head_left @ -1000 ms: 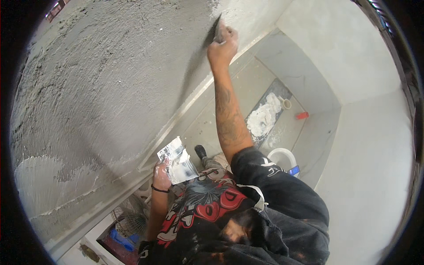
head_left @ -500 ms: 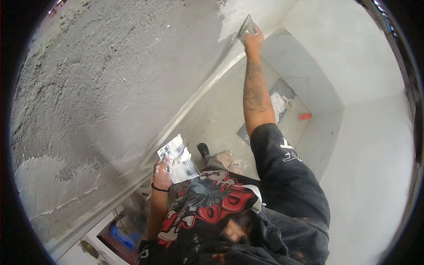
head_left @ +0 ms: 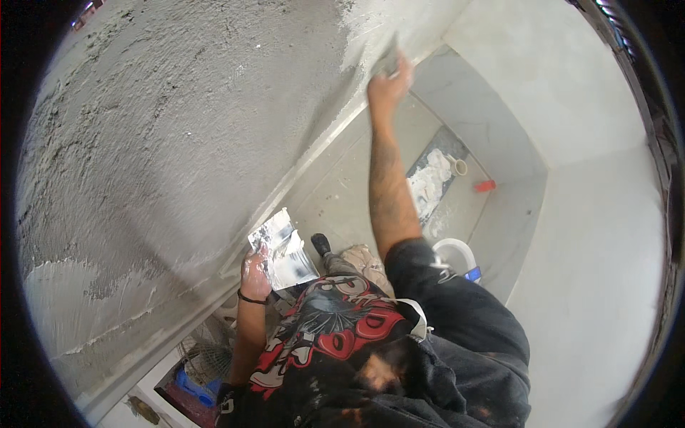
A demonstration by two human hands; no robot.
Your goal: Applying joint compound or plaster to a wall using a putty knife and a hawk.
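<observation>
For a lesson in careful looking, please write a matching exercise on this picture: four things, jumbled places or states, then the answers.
1. Left hand
2. Right hand
3. Wristband
4. White heap

A. On a dark board
B. Holding a plate smeared white
C. Black, around the left wrist
D. Raised near the wall, holding a grey blade

Pairs: 1-B, 2-D, 3-C, 4-A

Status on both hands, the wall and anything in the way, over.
Left hand gripping paste-smeared plate. Right hand holding blurred blade by partly coated wall, contact unclear. White bucket on floor, away from both hands.
</observation>
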